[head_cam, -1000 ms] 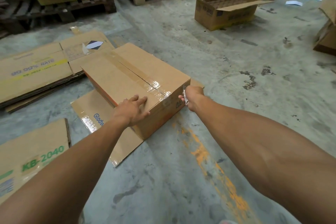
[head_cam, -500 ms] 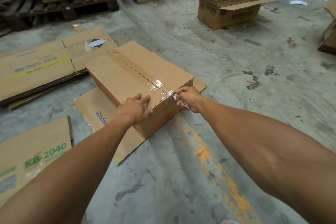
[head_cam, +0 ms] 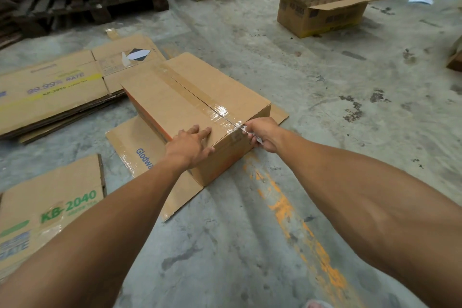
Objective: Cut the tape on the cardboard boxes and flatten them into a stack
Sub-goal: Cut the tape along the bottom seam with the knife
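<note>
A sealed brown cardboard box (head_cam: 175,97) lies on the concrete floor, with clear tape (head_cam: 197,102) running along its top seam. My left hand (head_cam: 191,144) rests flat on the near top edge, fingers spread. My right hand (head_cam: 265,134) is closed around a small cutter (head_cam: 250,132), whose tip meets the tape at the near corner of the seam. The box sits on a flattened carton (head_cam: 140,152) marked "Glodw...". A stack of flattened boxes (head_cam: 55,92) lies to the left.
Another flat carton marked KB-2040 (head_cam: 50,210) lies near left. An open box with dividers (head_cam: 325,7) stands far right. Wooden pallets (head_cam: 105,5) loaded with boxes line the back. Another box edge (head_cam: 456,60) shows at the far right. An orange paint streak marks the floor.
My right hand rose from the box's near side face to the top edge, bringing the cutter to the tape seam. My left hand stayed pressed on the box.
</note>
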